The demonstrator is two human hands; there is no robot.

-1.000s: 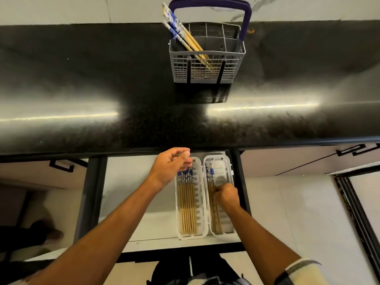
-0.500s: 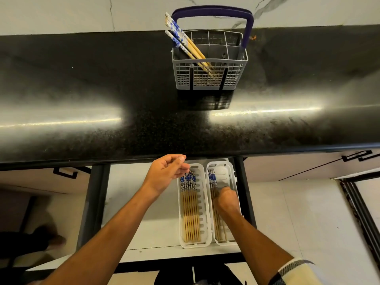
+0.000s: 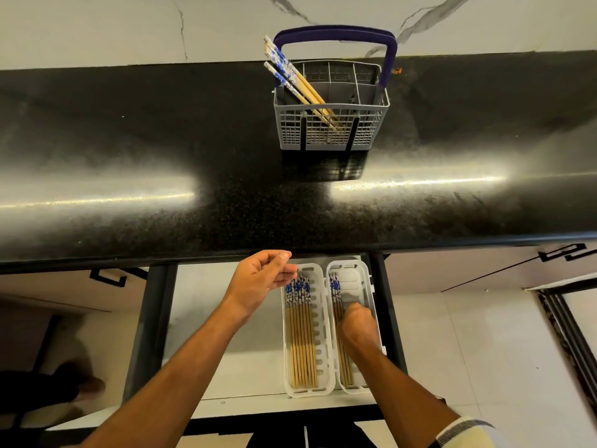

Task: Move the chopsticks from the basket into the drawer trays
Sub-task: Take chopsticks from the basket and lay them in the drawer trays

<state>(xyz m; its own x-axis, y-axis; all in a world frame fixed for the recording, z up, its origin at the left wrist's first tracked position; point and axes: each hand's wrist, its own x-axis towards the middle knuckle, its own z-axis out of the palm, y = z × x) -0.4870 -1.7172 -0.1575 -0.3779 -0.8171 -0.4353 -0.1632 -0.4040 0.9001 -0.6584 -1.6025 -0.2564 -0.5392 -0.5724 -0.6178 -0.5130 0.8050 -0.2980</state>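
Right hand presses down on chopsticks in the right tray; left hand hovers loosely cupped, empty. Best to align those tips flush, then fetch the chopsticks left in the basket

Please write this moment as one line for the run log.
left hand: empty, above left tray | right hand: in right tray, on chopsticks | basket: chopsticks remain | task: unfinished

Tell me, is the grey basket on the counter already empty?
Not empty: the basket holds several chopsticks leaning left over its rim.
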